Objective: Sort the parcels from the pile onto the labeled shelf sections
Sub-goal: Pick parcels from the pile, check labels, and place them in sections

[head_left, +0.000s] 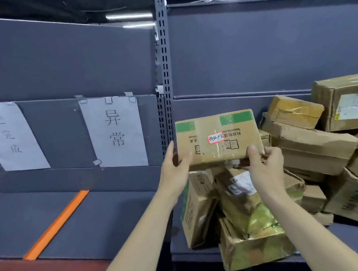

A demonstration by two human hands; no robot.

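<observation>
I hold a brown cardboard parcel (218, 138) with green top strips and a small red-bordered sticker, lifted above the pile. My left hand (175, 170) grips its lower left corner; my right hand (264, 162) grips its lower right edge. Below and to the right lies the pile of parcels (310, 152), brown taped boxes heaped on the right shelf. Left of the upright post is the grey labeled shelf (107, 220), split by an orange divider strip (56, 224). Two white paper labels hang on its back panel: a left label (7, 136) and a right label (114, 131).
A perforated metal upright (166, 67) separates the two shelf bays. A torn yellowish box (251, 236) overhangs the front edge of the right shelf. A large box with a white shipping label (354, 102) sits atop the pile at far right. The left shelf has a red front edge (46, 266).
</observation>
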